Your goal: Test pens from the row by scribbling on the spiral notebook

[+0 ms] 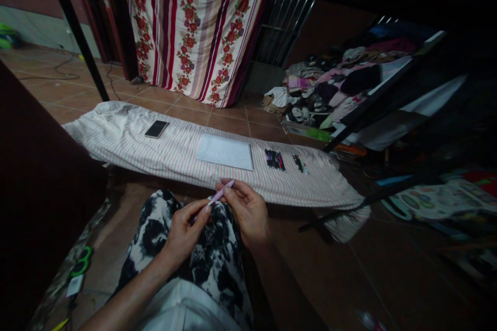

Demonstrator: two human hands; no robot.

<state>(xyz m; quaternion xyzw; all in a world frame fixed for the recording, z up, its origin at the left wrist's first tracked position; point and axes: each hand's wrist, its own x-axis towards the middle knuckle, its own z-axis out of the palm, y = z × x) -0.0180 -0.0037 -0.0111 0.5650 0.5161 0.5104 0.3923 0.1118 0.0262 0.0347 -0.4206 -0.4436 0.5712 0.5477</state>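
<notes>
My left hand [185, 232] and my right hand [244, 212] both hold a slim lilac pen [220, 192] above my patterned black-and-white trousers [209, 264]. Its lower end is partly hidden by my left fingers. Beyond my hands, a long striped cloth [116, 134] lies on the floor. On it are a spiral notebook [225, 151], a black smartphone [157, 129], a row of dark pens [275, 159] and a smaller group of pens [300, 163]. None of these touches my hands.
Green-handled scissors [81, 262] lie on the floor at lower left. A heap of clothes [330, 83] sits at upper right behind black metal bars [73, 26]. A floral striped curtain [194, 26] hangs at the back, and cables cross the tiled floor [70, 88].
</notes>
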